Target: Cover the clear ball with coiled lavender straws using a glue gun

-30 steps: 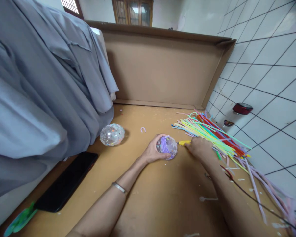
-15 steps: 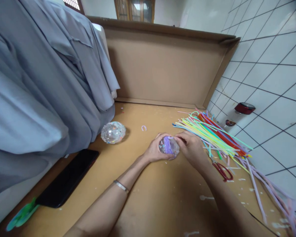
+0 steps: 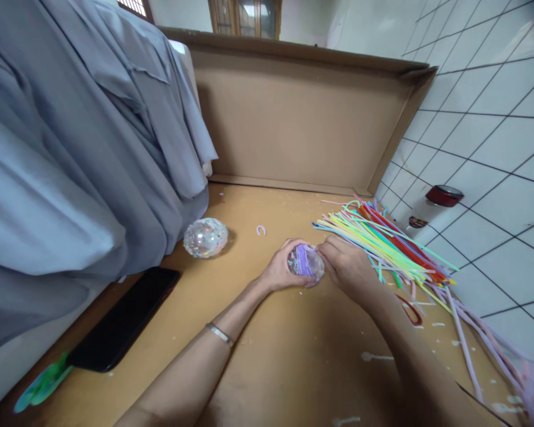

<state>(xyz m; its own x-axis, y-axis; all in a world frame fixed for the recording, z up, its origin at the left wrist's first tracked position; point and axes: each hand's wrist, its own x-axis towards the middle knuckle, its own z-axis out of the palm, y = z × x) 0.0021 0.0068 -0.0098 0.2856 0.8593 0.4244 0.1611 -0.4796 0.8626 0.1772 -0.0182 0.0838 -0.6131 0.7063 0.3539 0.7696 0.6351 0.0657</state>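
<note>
**Left hand (image 3: 280,270) gripping purple-banded ball (image 3: 306,267), right hand (image 3: 321,254) at its edge**

Ball is clear, speckled, purple band round it, held mid-worktop (image 3: 267,367). Left hand: curled part-closed round ball's left side, thumb on near side. Right hand: thumb and fingers pinched together at ball's upper right; can't tell what, if anything, is between them. Second clear ball (image 3: 206,238) to the left, apart; small U-shaped pink piece (image 3: 260,230) between. Coloured stems (image 3: 374,240) piled right, beyond right hand. Red scissor handle (image 3: 413,313) beside right forearm, partly hidden. Black phone (image 3: 124,320) far left.
</note>
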